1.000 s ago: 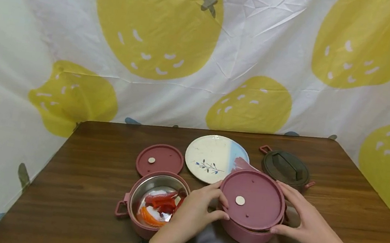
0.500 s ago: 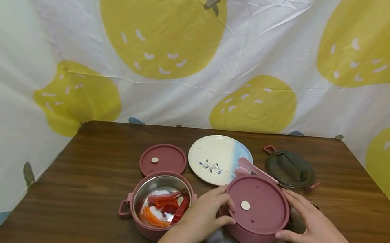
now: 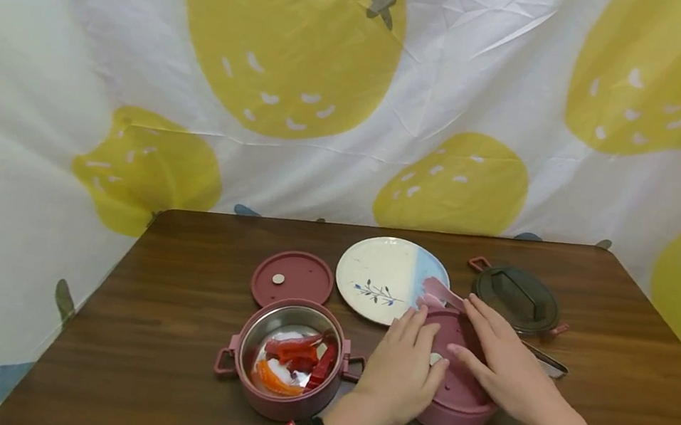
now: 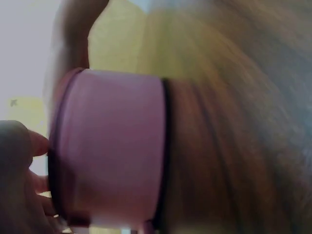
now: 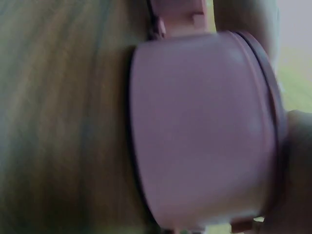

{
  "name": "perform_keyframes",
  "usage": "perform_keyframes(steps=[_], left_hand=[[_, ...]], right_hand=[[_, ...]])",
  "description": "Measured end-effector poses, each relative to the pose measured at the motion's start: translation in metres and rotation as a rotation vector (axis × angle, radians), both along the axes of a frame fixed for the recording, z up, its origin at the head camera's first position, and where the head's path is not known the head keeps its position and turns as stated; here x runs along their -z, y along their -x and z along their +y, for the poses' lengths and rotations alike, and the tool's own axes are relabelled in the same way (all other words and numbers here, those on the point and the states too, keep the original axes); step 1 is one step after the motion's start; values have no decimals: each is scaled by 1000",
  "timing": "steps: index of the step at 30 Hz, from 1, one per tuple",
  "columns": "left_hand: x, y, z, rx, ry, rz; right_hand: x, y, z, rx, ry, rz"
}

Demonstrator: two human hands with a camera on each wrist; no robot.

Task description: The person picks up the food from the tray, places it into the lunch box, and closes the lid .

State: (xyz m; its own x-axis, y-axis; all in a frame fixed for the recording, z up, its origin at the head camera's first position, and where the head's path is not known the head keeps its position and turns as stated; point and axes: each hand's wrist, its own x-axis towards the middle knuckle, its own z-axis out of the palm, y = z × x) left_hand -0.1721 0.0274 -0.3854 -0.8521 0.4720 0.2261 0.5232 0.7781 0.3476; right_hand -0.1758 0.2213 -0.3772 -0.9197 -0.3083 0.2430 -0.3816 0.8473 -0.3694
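Note:
A pink pot (image 3: 451, 422) stands in front of the plate, its dark pink lid (image 3: 461, 386) lying over the top. My left hand (image 3: 398, 374) rests on the lid's left side, fingers fairly straight and angled forward. On the right part of the lid lies my right hand (image 3: 507, 367), fingers extended, thumb toward the middle. A pale round button on the lid is partly covered by the left hand. The left wrist view shows the pot's side wall (image 4: 112, 146) with fingers at the lid edge; the right wrist view shows the opposite wall (image 5: 195, 131).
Left of the hands, an open pink pot (image 3: 283, 406) holds red and orange food pieces (image 3: 295, 361). Behind it lies a second lid (image 3: 306, 280). A white-and-blue plate (image 3: 372, 267) carries the pink tips of tongs (image 3: 441, 294). At back right sits a dark-lidded vessel (image 3: 517, 297) with red handles.
Both hands have gone from holding the lid by its edges to lying on its top, closer together. The lid, tilted with a gap at its front a second ago, now sits level.

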Motion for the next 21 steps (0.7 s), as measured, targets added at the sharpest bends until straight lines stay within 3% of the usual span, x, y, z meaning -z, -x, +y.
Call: perform_keyframes(steps=[4, 10, 21], left_hand=[[6, 0, 9, -60, 74, 37], [10, -2, 15, -115, 130, 90], [15, -3, 15, -105, 244, 124]], right_hand=[[5, 0, -5, 17, -36, 1], [11, -2, -9, -14, -91, 94], [18, 0, -5, -65, -227, 195]])
